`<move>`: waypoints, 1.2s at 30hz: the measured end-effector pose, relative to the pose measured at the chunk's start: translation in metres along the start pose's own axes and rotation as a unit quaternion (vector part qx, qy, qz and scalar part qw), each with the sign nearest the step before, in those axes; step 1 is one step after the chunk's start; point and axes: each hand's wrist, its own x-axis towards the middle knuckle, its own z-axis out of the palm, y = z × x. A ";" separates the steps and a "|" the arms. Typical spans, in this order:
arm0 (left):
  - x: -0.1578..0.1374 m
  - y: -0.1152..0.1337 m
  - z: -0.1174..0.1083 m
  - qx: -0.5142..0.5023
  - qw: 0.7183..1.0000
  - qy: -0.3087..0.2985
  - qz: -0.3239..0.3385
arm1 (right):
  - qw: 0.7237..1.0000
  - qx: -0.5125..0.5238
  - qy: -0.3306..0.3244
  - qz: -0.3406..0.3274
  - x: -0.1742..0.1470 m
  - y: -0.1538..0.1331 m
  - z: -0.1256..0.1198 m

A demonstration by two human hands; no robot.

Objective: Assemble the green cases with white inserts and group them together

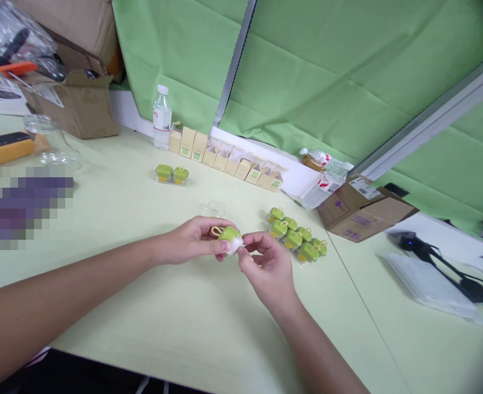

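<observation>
Between my two hands, over the middle of the table, is a small rounded green-and-white case [230, 235] with a pale yellow loop at one end. My left hand [194, 239] is closed around its green part, thumb on the near side. The fingertips and thumb of my right hand [271, 272] pinch at its white end; whether they hold a separate part there is hidden. Just behind my left hand lies a clear plastic piece [215, 208]. To the right of my right hand stand several similar green cases [294, 238] in clear packs.
Two more packed green cases [172, 174] sit further back on the table [175, 323]. A row of small cardboard boxes [228, 158] lines the back edge beside a water bottle [162, 119]. Lying bottles [325, 175] and a carton [362, 210] are on the right; a glass jar [54, 145] is left.
</observation>
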 end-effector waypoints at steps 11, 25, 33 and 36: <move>0.000 0.001 0.002 0.003 1.000 0.001 -0.004 | 1.000 0.006 -0.004 0.027 0.000 -0.002 0.001; 0.000 -0.002 -0.002 -0.083 0.996 -0.023 -0.020 | 1.000 0.016 -0.007 0.015 -0.001 -0.001 0.000; -0.001 -0.003 -0.002 -0.186 0.980 -0.071 -0.026 | 0.999 0.049 -0.013 0.003 -0.006 -0.008 0.000; -0.002 -0.002 -0.002 -0.197 0.977 -0.078 -0.031 | 0.999 0.053 -0.011 0.002 -0.007 -0.009 0.000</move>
